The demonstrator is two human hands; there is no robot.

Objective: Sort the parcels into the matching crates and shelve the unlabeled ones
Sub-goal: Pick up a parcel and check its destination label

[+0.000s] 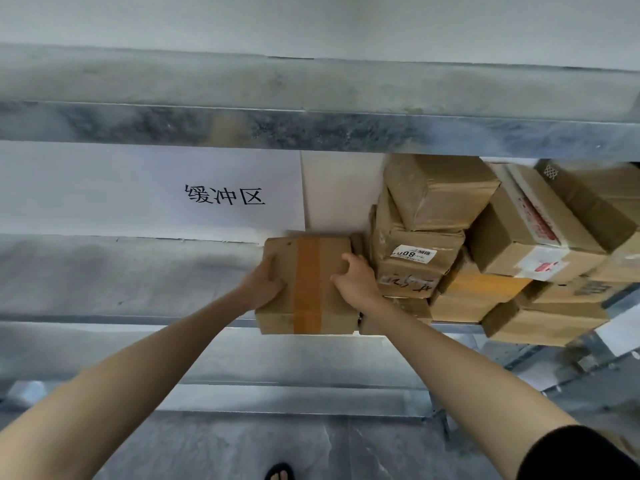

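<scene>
Nearest in view, a dark sandalled foot [280, 472] shows at the bottom edge, cut off by the frame, on a grey floor. Above it both bare arms reach up and away to one taped cardboard parcel [307, 285] sitting at the near lip of the metal shelf [104, 271]. The left hand [264, 284] presses its left side and the right hand [355, 280] lies over its top right edge, so the two hands are apart and clamped on the same box. The box overhangs the shelf edge slightly; if the hands let go before pushing it farther in, it could likely tip off toward the person. Just right of it stands a leaning stack of parcels [485, 251], touching or nearly so; a hard shove sideways might unsettle that pile. Whether the held parcel carries a label cannot be told, since its underside and far face are hidden. Farther back a white sign [225, 195] hangs on the wall.
</scene>
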